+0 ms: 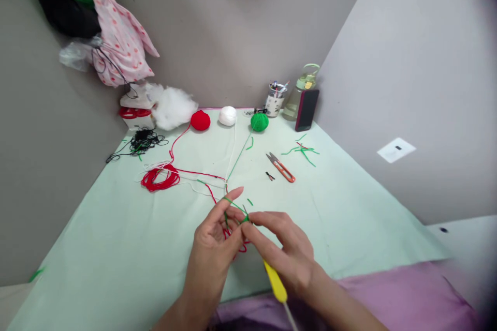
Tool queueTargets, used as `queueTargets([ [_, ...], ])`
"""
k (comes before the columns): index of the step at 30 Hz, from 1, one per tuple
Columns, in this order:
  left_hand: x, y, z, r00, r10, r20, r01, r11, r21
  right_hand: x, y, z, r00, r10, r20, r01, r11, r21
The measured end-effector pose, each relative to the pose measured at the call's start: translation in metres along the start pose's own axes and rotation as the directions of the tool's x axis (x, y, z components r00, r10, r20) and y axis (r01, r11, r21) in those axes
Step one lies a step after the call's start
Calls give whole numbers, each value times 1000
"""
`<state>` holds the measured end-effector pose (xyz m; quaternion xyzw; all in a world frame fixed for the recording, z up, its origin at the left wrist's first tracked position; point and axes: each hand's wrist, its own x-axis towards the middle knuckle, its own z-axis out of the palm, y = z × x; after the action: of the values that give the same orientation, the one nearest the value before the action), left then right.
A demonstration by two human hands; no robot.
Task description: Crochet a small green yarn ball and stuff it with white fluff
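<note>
My left hand pinches a small green and red crochet piece, with green yarn looped over its raised index finger. My right hand grips a crochet hook with a yellow handle, its tip at the piece between both hands. The green strand runs up the table to a green yarn ball. A red strand leads from the work to a red yarn pile.
On the pale green tablecloth lie a red ball, a white ball, orange thread snips, green scraps and black thread. White stuffing, a pen cup, a bottle and a phone stand at the wall.
</note>
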<state>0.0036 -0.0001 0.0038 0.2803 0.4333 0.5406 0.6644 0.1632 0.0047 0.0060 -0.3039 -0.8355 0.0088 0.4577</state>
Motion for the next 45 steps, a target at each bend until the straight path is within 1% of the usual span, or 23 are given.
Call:
queueTargets([
  [1, 1, 1, 1, 997, -68, 29, 69, 996, -60, -1, 0, 0, 1000, 10, -10, -10, 1000, -19],
  [2, 2, 2, 1, 989, -130, 68, 137, 984, -112, -2, 1, 0, 997, 63, -34, -62, 998, 18],
  [4, 3, 6, 0, 972, -193, 134, 216, 958, -186, -1, 3, 0, 962, 260, -87, -236, 946, 223],
  [6, 4, 9, -1, 976, -167, 137, 193, 958, -212, 2, 5, 0, 886, 457, -75, -368, 794, 484],
  [8, 3, 10, -2, 988, -114, 107, 132, 975, -178, 5, 8, 1, 837, 548, -8, -417, 647, 638],
  [10, 1, 8, -1, 991, -84, 105, 96, 989, -109, 8, 9, 4, 832, 553, 39, -429, 598, 677],
  [12, 0, 5, 0, 992, -65, 111, 71, 996, -54, 8, 7, 5, 839, 543, 46, -437, 620, 652],
  [14, -1, 2, 1, 995, -42, 85, 45, 998, -33, 7, 4, 5, 861, 509, -5, -410, 699, 586],
  [16, 1, 1, 2, 998, -40, 45, 43, 996, -76, 4, 1, 4, 911, 408, -58, -341, 824, 452],
  [18, 3, 2, 1, 993, -103, 58, 111, 982, -152, 2, 1, 1, 954, 292, -71, -255, 911, 325],
  [19, 5, 3, 0, 986, -144, 87, 159, 969, -191, 1, 2, 0, 959, 273, -72, -241, 924, 298],
  [20, 7, 4, -1, 976, -182, 121, 205, 954, -221, 2, 4, -1, 951, 298, -77, -262, 914, 311],
  [22, 9, 6, -3, 964, -211, 160, 247, 936, -250, 3, 9, -1, 895, 438, -86, -359, 821, 444],
  [24, 9, 7, -4, 974, -176, 144, 206, 951, -230, 5, 12, 2, 813, 582, -26, -440, 643, 627],
  [25, 8, 6, -3, 980, -151, 131, 174, 966, -193, 6, 12, 3, 784, 621, 22, -458, 553, 696],
  [27, 5, 5, -3, 988, -96, 122, 108, 989, -103, 5, 12, 7, 770, 630, 104, -478, 460, 748],
  [29, 3, 3, -3, 990, -57, 133, 62, 997, -36, 4, 10, 9, 768, 625, 142, -503, 451, 737],
  [33, 2, 0, -7, 991, -30, 133, 27, 999, 27, 2, 10, 8, 742, 654, 150, -531, 437, 726],
  [37, 3, 0, -10, 996, -24, 90, 19, 998, 59, 3, 14, 8, 696, 696, 178, -524, 322, 788],
  [40, 2, 2, -9, 993, -37, 113, 30, 998, 64, 4, 15, 6, 676, 708, 202, -518, 262, 814],
  [42, 1, 4, -8, 991, -53, 126, 44, 997, 68, 4, 14, 4, 695, 688, 210, -520, 278, 808],
  [43, 0, 5, -8, 991, -53, 121, 45, 997, 70, 5, 13, 2, 712, 672, 204, -522, 313, 793],
  [45, -1, 6, -7, 995, -32, 91, 25, 997, 75, 5, 10, -2, 753, 639, 157, -528, 446, 722],
])
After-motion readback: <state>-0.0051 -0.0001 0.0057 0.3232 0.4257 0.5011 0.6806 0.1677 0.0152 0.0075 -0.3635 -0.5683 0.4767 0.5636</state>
